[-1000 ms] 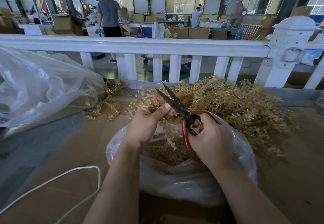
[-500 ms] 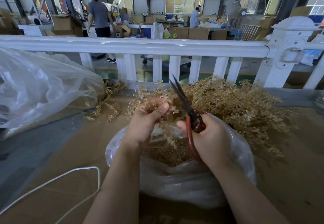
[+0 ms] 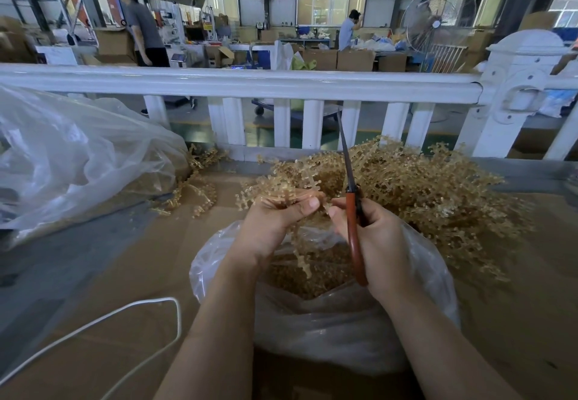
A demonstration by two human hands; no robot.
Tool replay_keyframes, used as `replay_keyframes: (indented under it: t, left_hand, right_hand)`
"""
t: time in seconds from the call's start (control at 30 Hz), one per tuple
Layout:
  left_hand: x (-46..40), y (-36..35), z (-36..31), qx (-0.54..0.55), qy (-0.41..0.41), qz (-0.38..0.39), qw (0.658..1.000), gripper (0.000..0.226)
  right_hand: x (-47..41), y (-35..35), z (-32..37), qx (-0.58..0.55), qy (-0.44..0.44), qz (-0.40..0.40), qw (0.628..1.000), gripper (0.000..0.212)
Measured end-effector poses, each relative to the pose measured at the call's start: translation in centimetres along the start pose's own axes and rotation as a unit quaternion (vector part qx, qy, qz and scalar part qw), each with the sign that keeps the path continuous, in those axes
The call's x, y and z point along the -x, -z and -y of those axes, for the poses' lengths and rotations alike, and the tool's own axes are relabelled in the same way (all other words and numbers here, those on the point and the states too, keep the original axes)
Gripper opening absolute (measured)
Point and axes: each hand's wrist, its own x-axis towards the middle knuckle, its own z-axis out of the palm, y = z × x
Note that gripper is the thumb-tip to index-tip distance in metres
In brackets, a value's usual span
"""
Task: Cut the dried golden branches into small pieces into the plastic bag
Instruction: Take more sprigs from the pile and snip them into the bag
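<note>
**Scissors Close Up Over the Bag**

Holding a golden sprig [image 3: 283,194], the left hand [image 3: 275,223] pinches it between thumb and curled fingers, right above the open plastic bag [image 3: 328,331]. A second ago the scissors [image 3: 352,202] were wide open, with two blades like a V. Now the blades are together and point almost straight up. The person in the grey shirt [image 3: 140,27] far back has also walked to the left.

Going left to right: one big clear bag [image 3: 78,162] lies at the left edge. One white cord [image 3: 125,315] loops on the brown cardboard [image 3: 93,352]. A few loose golden bits [image 3: 195,191] lie beside the big bag. Then comes the left hand, and next the right hand [image 3: 375,243], with its fingers curled tight around the red scissor handles. Under both hands sits the plastic bag with small cut pieces [image 3: 300,274] inside. One big pile of dried golden branches [image 3: 422,190] lies behind and to the right of the bag, touching it. One white fence [image 3: 250,82] runs across the back. Two people stand far away, and one big fan [image 3: 438,21].
</note>
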Motion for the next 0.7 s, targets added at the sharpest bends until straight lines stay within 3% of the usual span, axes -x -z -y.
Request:
replay_keyframes:
  t: [0.13,0.27,0.4,0.43,0.5,0.57,0.7]
  left_hand:
    - [0.0,0.0,0.0,-0.033,0.001,0.008,0.999,0.033]
    - [0.0,0.3,-0.2,-0.054,-0.016,0.041,0.998,0.04]
    - [0.1,0.8,-1.0,0.055,-0.038,0.073,0.995,0.093]
    - [0.2,0.8,-1.2,0.088,-0.042,0.066,0.993,0.096]
    - [0.3,1.2,-1.5,0.169,-0.036,0.049,0.984,0.082]
    - [0.3,1.5,-1.5,0.233,-0.015,0.038,0.972,0.083]
    - [0.3,1.4,-1.5,0.152,0.004,0.006,0.988,0.057]
  right_hand:
    - [-0.2,0.1,-0.2,-0.012,0.006,0.006,1.0,0.01]
    - [-0.1,0.0,-0.2,-0.03,0.009,0.012,0.999,0.02]
    - [-0.3,0.1,-0.8,-0.039,0.006,0.008,0.999,0.008]
    - [-0.3,0.2,-0.9,-0.038,0.006,0.006,0.999,0.007]
    - [-0.5,0.2,-1.2,-0.046,0.009,0.005,0.999,0.008]
    - [-0.5,0.1,-1.3,-0.054,0.014,0.009,0.998,0.014]
    - [-0.5,0.2,-1.4,-0.042,0.015,0.012,0.999,0.01]
